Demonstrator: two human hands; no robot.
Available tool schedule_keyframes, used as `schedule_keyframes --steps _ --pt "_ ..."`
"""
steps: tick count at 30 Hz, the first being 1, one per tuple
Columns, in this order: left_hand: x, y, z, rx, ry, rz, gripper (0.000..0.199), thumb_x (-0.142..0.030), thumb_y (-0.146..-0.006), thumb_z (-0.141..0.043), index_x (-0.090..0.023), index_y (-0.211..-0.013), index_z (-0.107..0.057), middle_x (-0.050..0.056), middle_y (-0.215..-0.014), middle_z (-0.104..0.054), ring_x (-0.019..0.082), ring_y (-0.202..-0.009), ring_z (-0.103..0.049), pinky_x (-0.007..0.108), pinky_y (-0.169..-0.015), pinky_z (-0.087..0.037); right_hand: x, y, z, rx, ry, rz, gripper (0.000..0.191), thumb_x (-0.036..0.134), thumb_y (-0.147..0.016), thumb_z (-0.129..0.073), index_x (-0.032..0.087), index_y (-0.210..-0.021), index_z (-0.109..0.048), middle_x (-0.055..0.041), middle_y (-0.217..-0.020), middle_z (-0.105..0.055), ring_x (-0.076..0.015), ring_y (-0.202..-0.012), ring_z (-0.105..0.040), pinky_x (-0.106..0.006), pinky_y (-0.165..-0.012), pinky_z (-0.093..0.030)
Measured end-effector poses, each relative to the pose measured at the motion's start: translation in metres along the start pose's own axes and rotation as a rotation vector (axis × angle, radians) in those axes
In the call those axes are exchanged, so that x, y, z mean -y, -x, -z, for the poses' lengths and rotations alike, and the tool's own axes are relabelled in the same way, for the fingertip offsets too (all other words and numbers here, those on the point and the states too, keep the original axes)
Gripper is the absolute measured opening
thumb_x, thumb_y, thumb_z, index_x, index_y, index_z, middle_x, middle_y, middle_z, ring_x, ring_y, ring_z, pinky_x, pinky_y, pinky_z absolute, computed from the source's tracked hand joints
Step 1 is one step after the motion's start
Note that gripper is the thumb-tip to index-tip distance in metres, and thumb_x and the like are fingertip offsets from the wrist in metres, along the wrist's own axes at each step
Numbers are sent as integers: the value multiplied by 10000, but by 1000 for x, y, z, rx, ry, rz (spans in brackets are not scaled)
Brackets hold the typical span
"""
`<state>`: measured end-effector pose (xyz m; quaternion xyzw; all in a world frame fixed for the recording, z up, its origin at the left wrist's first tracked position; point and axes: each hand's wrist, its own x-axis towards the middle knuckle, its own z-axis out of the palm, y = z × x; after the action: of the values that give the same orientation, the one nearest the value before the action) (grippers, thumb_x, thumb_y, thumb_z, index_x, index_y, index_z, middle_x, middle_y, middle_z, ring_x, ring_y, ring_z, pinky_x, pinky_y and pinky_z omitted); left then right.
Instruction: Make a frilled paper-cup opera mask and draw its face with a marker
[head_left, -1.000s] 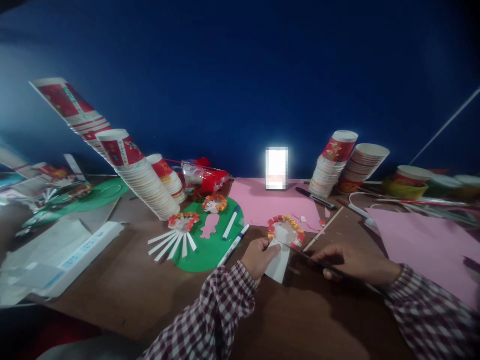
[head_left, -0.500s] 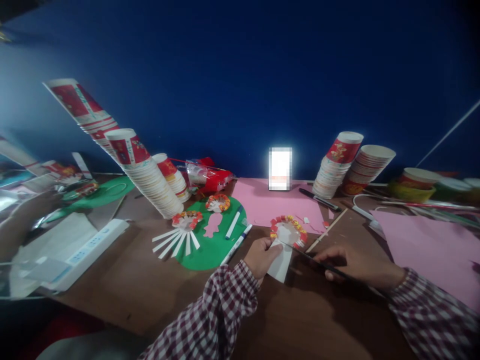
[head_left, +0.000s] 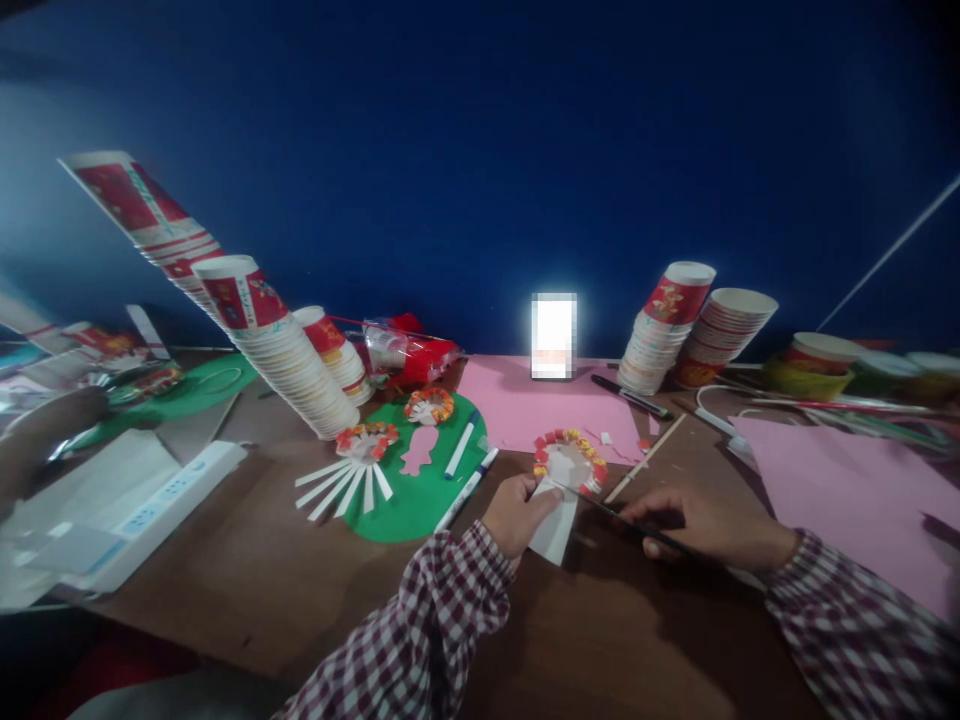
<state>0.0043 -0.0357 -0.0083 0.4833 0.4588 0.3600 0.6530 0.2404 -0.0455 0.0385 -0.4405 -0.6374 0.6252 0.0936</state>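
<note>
Between its thumb and fingers, my left hand [head_left: 521,515] pinches a cut paper cup [head_left: 568,465]. Red and yellow curls ring the cup's edge, and a white paper flap [head_left: 553,535] hangs below the thumb. My right hand [head_left: 694,525] grips what look like dark scissors [head_left: 619,513], seen edge-on; their tip touches the cup piece beside my left thumb. On a green sheet [head_left: 382,520] to the left rest another curled cup piece with fanned white strips [head_left: 349,485], a smaller curled ring [head_left: 430,406] and a pink candy-shaped cutout [head_left: 420,450].
Stacked paper cups lean at left [head_left: 277,350] and right [head_left: 664,330]. Two markers [head_left: 461,445] [head_left: 466,490] lie on the green sheet's right side. Pink paper [head_left: 502,400] lies before a bright phone-like screen [head_left: 553,337]. A power strip [head_left: 165,515] and another person's arm [head_left: 45,435] are at left.
The whole scene has slid slightly left as the camera turned. Both hands keep their hold, and the tool's tip stays at the cup piece.
</note>
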Motion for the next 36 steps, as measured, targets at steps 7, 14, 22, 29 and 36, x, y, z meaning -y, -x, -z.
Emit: schedule_keyframes --steps 7,14,22,29,36 --pt "-1 1 -1 13 31 13 348 -385 -679 -597 -91 -860 -641 40 -667 -591 111 -556 -478 210 -527 -364 0 -1 -1 6 -4 21 390 435 -677 -642 198 -987 -648 -6 -731 -598 -92 -573 -472 -177 -489 -354" --pt "-7 4 -4 -1 13 -6 341 -385 -675 -603 -95 -848 -648 39 -684 -594 109 -569 -478 208 -536 -362 -2 -1 -1 11 -14 1 405 432 -696 -628 175 -1010 -630 -2 -680 -561 -76 -544 -447 -173 -481 -355" --pt "-6 2 -2 16 11 23 361 -419 -670 -601 -86 -806 -637 37 -666 -582 100 -552 -472 208 -525 -356 1 -2 -4 2 -53 -33 382 427 -684 -635 174 -969 -646 7 -635 -551 -73 -522 -440 -175 -478 -358" --pt "-10 3 -3 -12 2 18 307 -371 -673 -600 -79 -763 -626 25 -627 -558 83 -522 -445 193 -495 -334 -3 -4 -4 -37 -42 -51 389 417 -663 -656 195 -982 -643 7 -654 -570 -86 -527 -461 -205 -509 -402" --pt "-7 2 -3 9 12 41 306 -377 -673 -597 -92 -779 -635 24 -639 -576 99 -539 -476 204 -514 -361 2 -1 -2 -5 41 18 386 420 -678 -641 189 -987 -634 -23 -813 -608 -115 -623 -518 -203 -538 -410"
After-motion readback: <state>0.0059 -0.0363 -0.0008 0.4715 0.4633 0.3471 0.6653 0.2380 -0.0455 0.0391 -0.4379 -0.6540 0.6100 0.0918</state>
